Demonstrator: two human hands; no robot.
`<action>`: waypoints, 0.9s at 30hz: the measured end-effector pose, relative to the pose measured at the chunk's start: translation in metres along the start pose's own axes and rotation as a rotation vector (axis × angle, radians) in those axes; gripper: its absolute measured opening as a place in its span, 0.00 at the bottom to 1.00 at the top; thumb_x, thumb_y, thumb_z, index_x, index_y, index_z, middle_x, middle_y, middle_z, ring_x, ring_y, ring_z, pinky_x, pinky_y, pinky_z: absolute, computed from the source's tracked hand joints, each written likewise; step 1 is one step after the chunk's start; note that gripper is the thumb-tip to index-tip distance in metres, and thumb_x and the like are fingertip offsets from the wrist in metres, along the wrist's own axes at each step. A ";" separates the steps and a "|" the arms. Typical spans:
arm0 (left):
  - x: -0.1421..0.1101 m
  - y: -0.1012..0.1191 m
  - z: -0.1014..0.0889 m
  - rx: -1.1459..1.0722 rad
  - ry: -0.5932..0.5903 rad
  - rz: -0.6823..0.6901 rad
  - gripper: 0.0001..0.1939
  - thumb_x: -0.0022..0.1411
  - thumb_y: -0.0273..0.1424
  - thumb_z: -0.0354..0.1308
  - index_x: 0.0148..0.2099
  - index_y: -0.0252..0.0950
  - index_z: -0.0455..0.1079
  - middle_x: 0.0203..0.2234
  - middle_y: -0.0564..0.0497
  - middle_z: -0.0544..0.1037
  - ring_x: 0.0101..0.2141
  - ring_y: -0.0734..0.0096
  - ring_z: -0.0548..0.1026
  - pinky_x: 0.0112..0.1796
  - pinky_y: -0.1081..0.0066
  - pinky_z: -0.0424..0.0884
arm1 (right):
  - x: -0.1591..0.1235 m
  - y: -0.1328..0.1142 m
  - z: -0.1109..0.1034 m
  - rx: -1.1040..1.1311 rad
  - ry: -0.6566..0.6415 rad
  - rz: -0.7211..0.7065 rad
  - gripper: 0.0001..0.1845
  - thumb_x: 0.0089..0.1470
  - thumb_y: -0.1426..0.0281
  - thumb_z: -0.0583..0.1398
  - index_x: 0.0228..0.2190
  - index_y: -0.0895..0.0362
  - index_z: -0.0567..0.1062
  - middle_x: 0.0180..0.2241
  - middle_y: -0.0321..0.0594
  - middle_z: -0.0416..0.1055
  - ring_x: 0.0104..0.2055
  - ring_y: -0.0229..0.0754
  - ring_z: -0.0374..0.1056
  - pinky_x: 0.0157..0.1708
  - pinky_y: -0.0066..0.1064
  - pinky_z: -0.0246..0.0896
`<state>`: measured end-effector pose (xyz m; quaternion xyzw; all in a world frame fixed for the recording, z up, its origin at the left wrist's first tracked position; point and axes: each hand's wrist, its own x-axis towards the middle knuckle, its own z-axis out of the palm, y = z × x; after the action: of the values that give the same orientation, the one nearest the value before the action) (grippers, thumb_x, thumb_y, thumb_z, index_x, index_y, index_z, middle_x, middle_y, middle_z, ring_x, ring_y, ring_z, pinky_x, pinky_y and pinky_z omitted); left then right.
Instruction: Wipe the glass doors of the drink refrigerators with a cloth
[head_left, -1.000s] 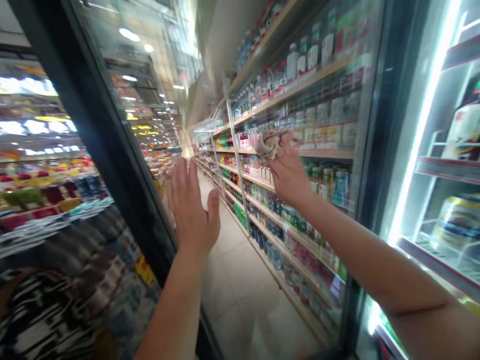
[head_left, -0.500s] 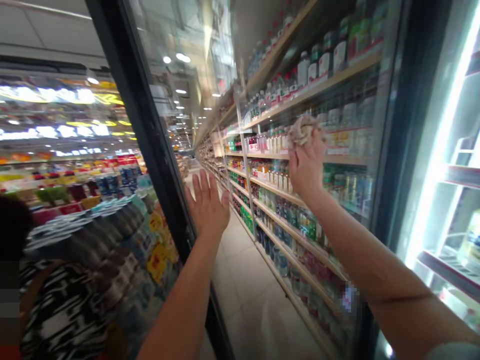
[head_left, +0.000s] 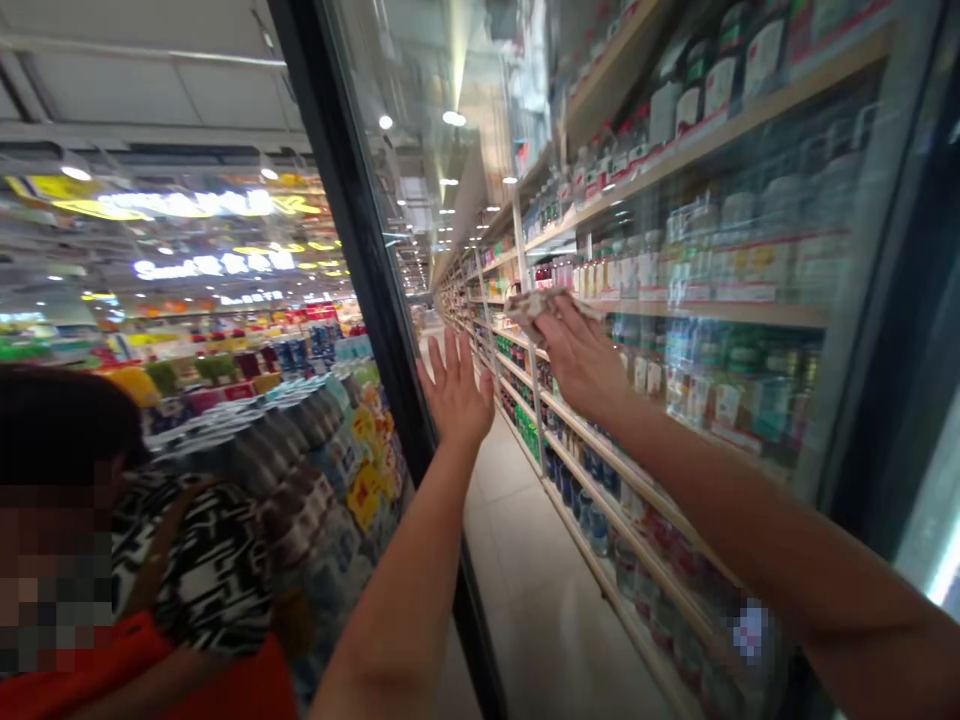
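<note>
A crumpled pale cloth (head_left: 536, 303) is pressed against a glass door pane (head_left: 487, 560) by my right hand (head_left: 581, 360), whose fingers bend over it. My left hand (head_left: 457, 390) lies with spread fingers on or just in front of the glass, close to the door's black frame (head_left: 360, 260). It holds nothing. Bottles on shelves and a tiled floor show in the pane; whether they are reflected or seen through it I cannot tell.
At the lower left is a person (head_left: 202, 560) in a black-and-white patterned top, with something orange-red in front. Beyond stand stacked packs of bottles (head_left: 285, 440) with yellow labels (head_left: 365, 495). A lit strip (head_left: 946, 565) shows at the right edge.
My right hand has moved the cloth left and a little down across the glass, nearer my left hand. My view has turned left, and more of the other person shows.
</note>
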<state>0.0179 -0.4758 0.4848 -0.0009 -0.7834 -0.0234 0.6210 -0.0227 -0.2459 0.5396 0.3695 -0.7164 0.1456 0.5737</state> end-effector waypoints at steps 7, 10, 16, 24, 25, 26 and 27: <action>0.000 0.001 0.004 0.104 -0.001 0.011 0.32 0.74 0.41 0.41 0.73 0.29 0.51 0.72 0.39 0.49 0.72 0.54 0.39 0.69 0.47 0.36 | 0.010 0.019 -0.006 -0.071 0.198 0.229 0.25 0.66 0.74 0.49 0.62 0.56 0.66 0.67 0.48 0.60 0.74 0.58 0.41 0.68 0.63 0.43; 0.000 0.002 0.003 0.129 0.001 0.018 0.32 0.74 0.39 0.40 0.73 0.28 0.51 0.72 0.38 0.49 0.72 0.54 0.39 0.69 0.47 0.37 | 0.005 0.009 0.003 -0.032 0.039 -0.090 0.24 0.65 0.76 0.50 0.60 0.57 0.68 0.67 0.47 0.62 0.73 0.55 0.45 0.68 0.58 0.48; 0.000 0.004 0.003 0.163 -0.001 0.023 0.31 0.74 0.38 0.41 0.73 0.28 0.51 0.72 0.38 0.50 0.72 0.54 0.40 0.69 0.46 0.38 | 0.015 0.030 -0.005 -0.064 0.234 0.198 0.25 0.65 0.74 0.50 0.61 0.60 0.67 0.66 0.53 0.62 0.73 0.61 0.45 0.66 0.64 0.47; -0.003 0.005 -0.009 0.047 -0.052 -0.011 0.31 0.75 0.38 0.41 0.73 0.29 0.48 0.73 0.40 0.47 0.72 0.52 0.36 0.69 0.43 0.35 | 0.011 -0.011 -0.006 0.169 0.101 -0.050 0.21 0.63 0.74 0.53 0.55 0.50 0.72 0.64 0.42 0.67 0.72 0.53 0.49 0.67 0.55 0.52; -0.005 0.006 -0.012 0.060 -0.074 -0.008 0.31 0.75 0.38 0.41 0.73 0.29 0.47 0.73 0.41 0.47 0.72 0.53 0.36 0.69 0.43 0.35 | 0.013 -0.014 -0.013 0.227 0.149 0.011 0.20 0.62 0.72 0.54 0.53 0.50 0.73 0.63 0.43 0.68 0.73 0.54 0.47 0.67 0.56 0.52; -0.007 0.007 -0.014 0.100 -0.078 -0.012 0.30 0.75 0.37 0.41 0.74 0.29 0.47 0.73 0.41 0.47 0.72 0.53 0.36 0.69 0.43 0.36 | 0.017 -0.017 -0.019 0.286 0.198 0.046 0.18 0.62 0.71 0.55 0.53 0.50 0.73 0.63 0.44 0.68 0.73 0.55 0.45 0.67 0.58 0.51; -0.008 0.007 -0.017 0.146 -0.088 -0.016 0.30 0.75 0.36 0.41 0.74 0.30 0.47 0.73 0.41 0.47 0.72 0.53 0.37 0.69 0.44 0.37 | 0.023 -0.021 -0.024 0.348 0.244 0.058 0.17 0.62 0.69 0.56 0.52 0.50 0.73 0.63 0.45 0.67 0.74 0.56 0.44 0.67 0.59 0.50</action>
<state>0.0363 -0.4687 0.4807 0.0495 -0.8096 0.0287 0.5841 0.0077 -0.2534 0.5632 0.4217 -0.6159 0.3273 0.5794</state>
